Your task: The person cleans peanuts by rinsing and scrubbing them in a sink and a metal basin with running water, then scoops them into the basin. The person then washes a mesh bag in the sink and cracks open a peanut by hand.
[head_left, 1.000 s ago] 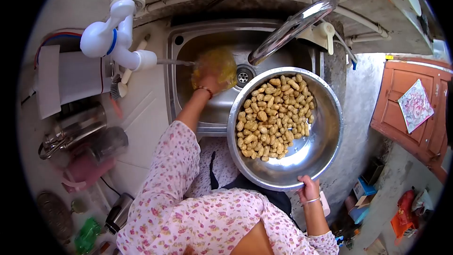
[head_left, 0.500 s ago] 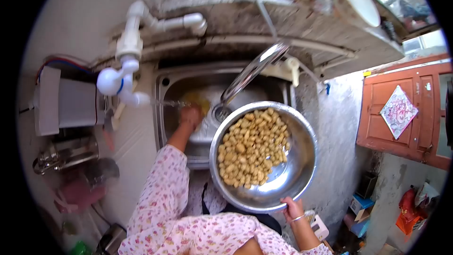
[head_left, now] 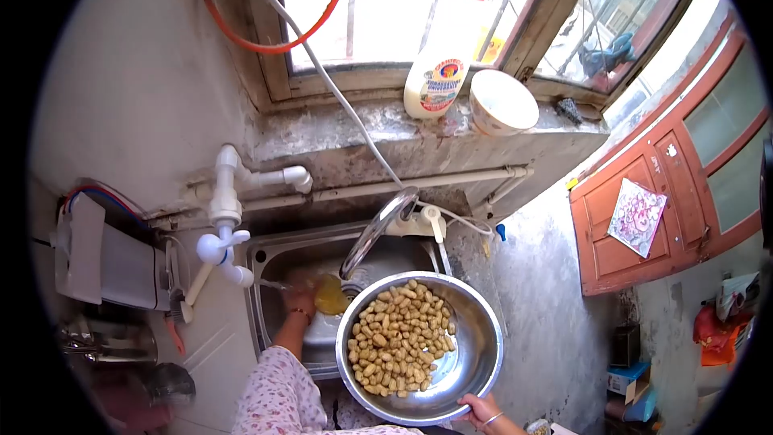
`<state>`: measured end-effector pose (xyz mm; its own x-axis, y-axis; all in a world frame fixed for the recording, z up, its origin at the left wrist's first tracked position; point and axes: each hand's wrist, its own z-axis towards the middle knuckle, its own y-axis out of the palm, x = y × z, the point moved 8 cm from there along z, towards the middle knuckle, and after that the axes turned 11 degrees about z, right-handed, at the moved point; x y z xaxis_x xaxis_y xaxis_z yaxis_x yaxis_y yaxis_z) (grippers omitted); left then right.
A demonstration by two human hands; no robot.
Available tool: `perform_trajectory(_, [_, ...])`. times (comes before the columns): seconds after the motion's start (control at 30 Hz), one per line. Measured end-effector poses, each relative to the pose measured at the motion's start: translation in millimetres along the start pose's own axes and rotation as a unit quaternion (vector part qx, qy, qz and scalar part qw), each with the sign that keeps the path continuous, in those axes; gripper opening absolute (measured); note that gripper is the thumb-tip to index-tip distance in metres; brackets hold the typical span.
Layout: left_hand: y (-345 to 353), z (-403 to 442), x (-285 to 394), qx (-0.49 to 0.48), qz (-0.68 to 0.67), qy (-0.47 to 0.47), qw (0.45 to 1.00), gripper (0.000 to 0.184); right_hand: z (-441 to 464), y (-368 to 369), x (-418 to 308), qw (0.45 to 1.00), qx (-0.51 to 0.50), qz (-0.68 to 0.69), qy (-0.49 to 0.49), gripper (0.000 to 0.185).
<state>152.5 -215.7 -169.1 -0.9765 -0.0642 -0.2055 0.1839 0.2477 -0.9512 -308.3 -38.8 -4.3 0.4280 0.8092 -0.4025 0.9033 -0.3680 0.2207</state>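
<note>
A large metal basin [head_left: 477,362], tilted toward the sink, holds a pile of unshelled peanuts [head_left: 403,338]. My right hand [head_left: 481,412] grips its near right rim, fingers curled over the edge. In the steel sink [head_left: 386,262], my left hand [head_left: 301,296] is under a thin stream of water [head_left: 274,283] from the white plastic tap [head_left: 225,258]. Motion and water blur its fingers. Right beside them is a yellow rounded thing [head_left: 330,296], its kind unclear; whether the hand holds it cannot be made out.
A curved chrome faucet [head_left: 374,234] arches over the sink. On the window ledge stand a spray bottle [head_left: 447,64] and a white bowl [head_left: 503,102]. A brush [head_left: 193,294] lies on the left counter, and a reddish-brown door [head_left: 644,217] is at the right.
My view has tilted up, bringing the window and full spray bottle into sight. My left hand now shows left of the yellow thing. My right hand keeps hold of the basin rim.
</note>
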Motion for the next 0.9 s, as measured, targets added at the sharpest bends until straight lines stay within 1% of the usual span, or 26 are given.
perform_trajectory(0.03, [-7, -4, -23, 0.037, -0.058, -0.159, 0.985, 0.046, 19, -21, 16, 1.000, 0.018, -0.003, 0.001, 0.025])
perform_trajectory(0.07, [5, 0, -16, 0.010, -0.080, -0.101, 0.992, 0.040, 30, -37, 29, 0.999, 0.039, -0.005, 0.008, 0.019])
perform_trajectory(0.13, [37, 9, 11, -0.050, -0.131, 0.013, 0.990, 0.031, 33, -43, 28, 0.999, 0.044, -0.023, 0.008, 0.018])
perform_trajectory(0.17, [30, 11, 14, -0.023, -0.192, 0.013, 0.981, 0.023, 26, -38, 25, 0.998, 0.050, -0.024, 0.004, 0.018])
perform_trajectory(0.2, [25, 16, 13, -0.037, -0.193, -0.001, 0.981, 0.022, 22, -32, 23, 0.998, 0.056, -0.023, 0.001, 0.018])
perform_trajectory(0.23, [19, 22, 10, -0.054, -0.192, -0.013, 0.980, 0.022, 19, -24, 19, 0.999, 0.030, -0.010, 0.005, 0.023])
perform_trajectory(0.27, [17, 21, 5, -0.075, -0.191, -0.027, 0.978, 0.022, 14, -19, 12, 1.000, 0.007, 0.001, 0.012, 0.035])
perform_trajectory(0.3, [9, 15, -13, -0.006, -0.300, -0.095, 0.949, 0.025, 7, -9, 4, 1.000, -0.016, 0.012, 0.019, 0.048])
perform_trajectory(0.37, [52, 27, -38, -0.045, -0.248, -0.129, 0.959, 0.028, -8, 17, -13, 1.000, -0.012, 0.021, -0.015, 0.048])
perform_trajectory(0.4, [55, 20, -46, -0.069, -0.222, -0.147, 0.961, 0.030, -16, 23, -15, 0.999, -0.007, 0.024, -0.029, 0.048])
perform_trajectory(0.43, [60, 10, -54, -0.066, -0.286, -0.202, 0.935, 0.030, -12, 15, -11, 1.000, 0.001, 0.023, -0.017, 0.049])
perform_trajectory(0.47, [29, 1, -62, -0.060, -0.345, -0.258, 0.901, 0.031, -14, 14, -12, 1.000, 0.002, 0.021, -0.021, 0.049])
perform_trajectory(0.5, [-28, -7, -50, -0.110, -0.251, -0.201, 0.940, 0.036, -15, 18, -15, 0.999, 0.004, 0.020, -0.024, 0.049])
perform_trajectory(0.53, [-67, -13, -34, -0.161, -0.156, -0.139, 0.965, 0.044, -17, 21, -17, 0.999, 0.007, 0.020, -0.028, 0.050])
perform_trajectory(0.57, [-72, -13, -17, -0.111, -0.099, -0.066, 0.987, 0.057, -16, 20, -16, 0.999, 0.025, 0.033, -0.035, 0.049])
perform_trajectory(0.6, [-68, -17, 1, -0.063, -0.045, 0.012, 0.997, 0.073, -15, 19, -18, 0.997, 0.022, 0.031, -0.064, 0.046])
perform_trajectory(0.63, [-31, -18, 10, -0.110, -0.075, 0.036, 0.990, 0.074, -14, 9, -13, 0.996, 0.066, 0.036, -0.051, 0.042])
perform_trajectory(0.67, [4, -22, 19, -0.161, -0.107, 0.059, 0.979, 0.076, -20, 12, -15, 0.997, 0.065, 0.023, -0.044, 0.040])
perform_trajectory(0.7, [-7, -31, 31, -0.197, -0.035, 0.124, 0.972, 0.073, -24, 18, -20, 0.997, 0.062, 0.010, -0.037, 0.037])
perform_trajectory(0.73, [-21, -28, 37, -0.222, 0.037, 0.187, 0.956, 0.070, -29, 29, -23, 0.998, 0.057, 0.029, -0.023, 0.038])
perform_trajectory(0.77, [7, -9, 15, -0.189, -0.073, 0.052, 0.978, 0.066, -28, 24, -21, 0.998, 0.059, 0.018, -0.029, 0.040])
perform_trajectory(0.8, [35, 1, -10, -0.145, -0.174, -0.089, 0.970, 0.063, -23, 18, -20, 0.998, 0.057, 0.008, -0.039, 0.041])
perform_trajectory(0.83, [33, -4, -1, -0.202, -0.084, -0.059, 0.974, 0.061, -21, 14, -19, 0.998, 0.056, 0.009, -0.033, 0.040])
perform_trajectory(0.87, [15, -9, 15, -0.256, 0.009, -0.025, 0.966, 0.059, -20, 12, -16, 0.998, 0.054, 0.012, -0.028, 0.039])
perform_trajectory(0.9, [9, -8, 15, -0.248, 0.018, -0.017, 0.968, 0.060, -19, 12, -15, 0.998, 0.051, 0.016, -0.026, 0.038])
